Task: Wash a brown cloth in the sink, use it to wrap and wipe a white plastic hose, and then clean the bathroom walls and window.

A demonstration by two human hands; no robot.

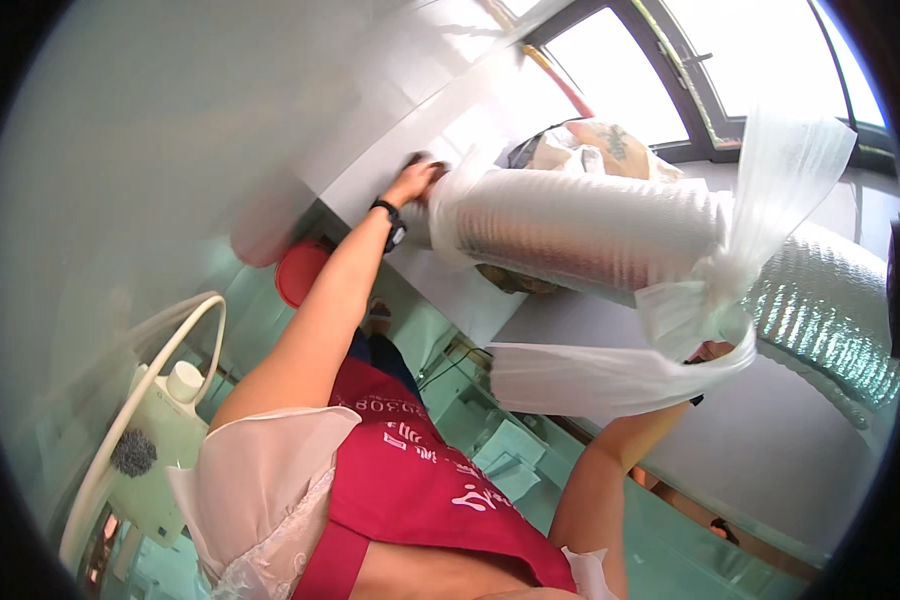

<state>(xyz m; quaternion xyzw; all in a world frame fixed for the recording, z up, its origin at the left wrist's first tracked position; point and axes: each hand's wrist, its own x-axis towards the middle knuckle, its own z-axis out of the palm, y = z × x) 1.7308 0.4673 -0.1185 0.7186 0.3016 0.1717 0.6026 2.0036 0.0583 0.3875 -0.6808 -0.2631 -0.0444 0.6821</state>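
A silver foil flexible duct (592, 225) runs across the upper right. White plastic film (765, 202) is knotted around its middle, with one loose tail standing up and another (607, 379) hanging to the left. More film (454, 206) wraps the duct's left end. My left hand (418, 182), above a black wristwatch, reaches to that end against a white panel. It is blurred beside something dark brown, and its grip is unclear. Below the knot, my right hand (709, 351) is mostly hidden behind the film, so its fingers do not show.
A dark-framed window (622, 75) stands behind a printed plastic bag (619, 146). A red round container (301, 274) is below my left forearm. At lower left are a pale appliance (157, 450) with a cream hose (112, 427) and a scouring pad (133, 452).
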